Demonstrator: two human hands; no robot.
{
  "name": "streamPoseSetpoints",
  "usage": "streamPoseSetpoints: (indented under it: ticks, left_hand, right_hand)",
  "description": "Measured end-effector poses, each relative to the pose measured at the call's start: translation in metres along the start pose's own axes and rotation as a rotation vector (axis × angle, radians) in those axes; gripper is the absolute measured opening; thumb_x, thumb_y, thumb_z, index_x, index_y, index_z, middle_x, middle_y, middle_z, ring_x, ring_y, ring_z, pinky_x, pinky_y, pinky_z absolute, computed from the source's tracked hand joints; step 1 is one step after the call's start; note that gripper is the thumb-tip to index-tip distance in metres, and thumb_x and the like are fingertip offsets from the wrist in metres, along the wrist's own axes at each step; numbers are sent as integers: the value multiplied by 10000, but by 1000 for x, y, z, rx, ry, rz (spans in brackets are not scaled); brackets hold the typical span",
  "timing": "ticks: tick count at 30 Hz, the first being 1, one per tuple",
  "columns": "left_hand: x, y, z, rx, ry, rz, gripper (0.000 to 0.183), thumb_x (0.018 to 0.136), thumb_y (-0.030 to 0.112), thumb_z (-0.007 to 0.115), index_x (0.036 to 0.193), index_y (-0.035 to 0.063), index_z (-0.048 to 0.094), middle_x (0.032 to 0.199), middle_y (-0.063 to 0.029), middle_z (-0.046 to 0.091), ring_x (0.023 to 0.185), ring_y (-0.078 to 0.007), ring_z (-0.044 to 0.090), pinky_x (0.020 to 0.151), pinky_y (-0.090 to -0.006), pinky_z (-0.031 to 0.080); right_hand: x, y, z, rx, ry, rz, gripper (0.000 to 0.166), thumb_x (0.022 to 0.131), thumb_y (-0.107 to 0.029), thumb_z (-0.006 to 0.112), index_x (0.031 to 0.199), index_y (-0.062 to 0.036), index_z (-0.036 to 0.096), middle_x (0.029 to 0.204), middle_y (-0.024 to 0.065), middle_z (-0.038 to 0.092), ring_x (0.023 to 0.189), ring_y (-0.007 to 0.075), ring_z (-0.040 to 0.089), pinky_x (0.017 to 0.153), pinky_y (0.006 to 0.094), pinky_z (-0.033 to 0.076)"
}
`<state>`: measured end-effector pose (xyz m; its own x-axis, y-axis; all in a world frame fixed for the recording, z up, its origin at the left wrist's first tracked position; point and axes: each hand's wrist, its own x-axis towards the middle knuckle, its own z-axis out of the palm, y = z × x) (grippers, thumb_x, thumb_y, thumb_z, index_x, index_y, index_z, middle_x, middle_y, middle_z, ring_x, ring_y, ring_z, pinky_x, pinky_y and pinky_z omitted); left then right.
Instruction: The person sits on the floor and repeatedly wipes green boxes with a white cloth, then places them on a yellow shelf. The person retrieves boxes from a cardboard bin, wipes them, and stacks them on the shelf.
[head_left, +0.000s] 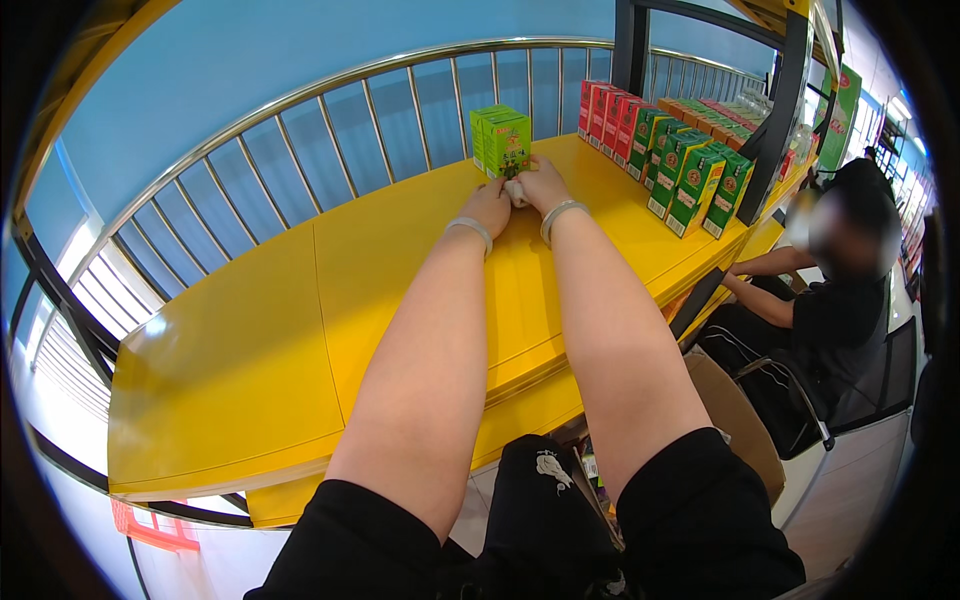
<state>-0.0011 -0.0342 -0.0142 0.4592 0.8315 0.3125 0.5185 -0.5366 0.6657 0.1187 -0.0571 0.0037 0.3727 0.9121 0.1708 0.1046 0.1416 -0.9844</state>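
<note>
Both of my arms reach forward over a yellow metal shelf (405, 277). My left hand (487, 208) rests near the front of a group of light green drink cartons (501, 139) at the shelf's back. Just right of it, my right hand (545, 184) has its fingers bent at the cartons' lower right. A small crumpled white cloth or tissue (517, 193) lies between the two hands, against the right hand's fingers; how firmly it is held is hard to tell. The cartons stand upright, close together.
Red cartons (616, 120) and dark green cartons (697, 187) stand upright in rows at the right, beside a black shelf post (784, 112). Behind the shelf runs a metal railing (409, 60). At the right a person (825, 300) sits on a chair near the shelf's edge, by an open cardboard box (731, 420).
</note>
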Motion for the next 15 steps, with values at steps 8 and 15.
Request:
streamPoseSetpoints:
  ticks: [8,15]
  left_hand:
    - [0,13,-2,-169,187,125,317,866,163,430,1147,31,495,1062,-191,559,989,-295,533,833,-331,414]
    - [-1,20,-8,-279,413,269,272,833,84,482,1101,90,524,1005,-158,546,820,-263,564,745,-337,456]
  right_hand:
    - [10,1,-1,31,211,-231,343,744,-134,524,1047,16,474,871,171,575,785,217,581,648,291,455]
    - [-14,-27,7,427,28,-320,292,762,-118,498,1043,-37,487,905,122,528,805,213,536,694,275,442]
